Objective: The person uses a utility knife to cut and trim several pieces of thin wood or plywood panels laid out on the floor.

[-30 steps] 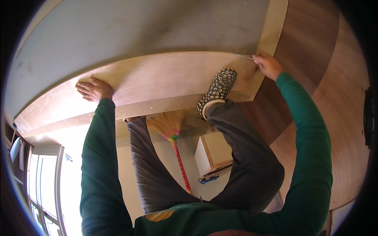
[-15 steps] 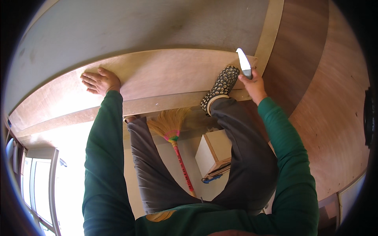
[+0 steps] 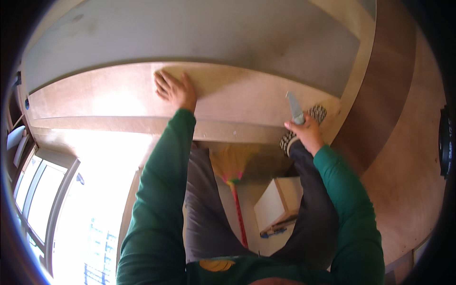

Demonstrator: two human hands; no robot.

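Note:
My left hand point(image 3: 176, 90) lies flat on a pale wooden board point(image 3: 228, 92), its fingers stretched out and nothing in them. At the right, my right hand point(image 3: 307, 133) is closed around the grey handle of a knife point(image 3: 294, 107). Its pale blade points up and away from me over the board, with a small hooked shape at the tip. Whether the blade touches the board I cannot tell. Just beyond the right hand, my foot in a patterned black-and-white shoe point(image 3: 317, 113) rests on the board, partly hidden by the hand.
A grey panel point(image 3: 199, 38) borders the board's far side. Below, between my legs, are a straw broom point(image 3: 233, 159) with a red handle and a white box point(image 3: 273, 204) with wooden edges. Brown wood panelling point(image 3: 380, 90) rises at right; a bright window point(image 3: 42, 190) stands at left.
The view has shifted, so the board and broom sit differently in it. My left hand lies closer to the board's middle, nearer the knife. The knife stays in my right hand, its blade less bright.

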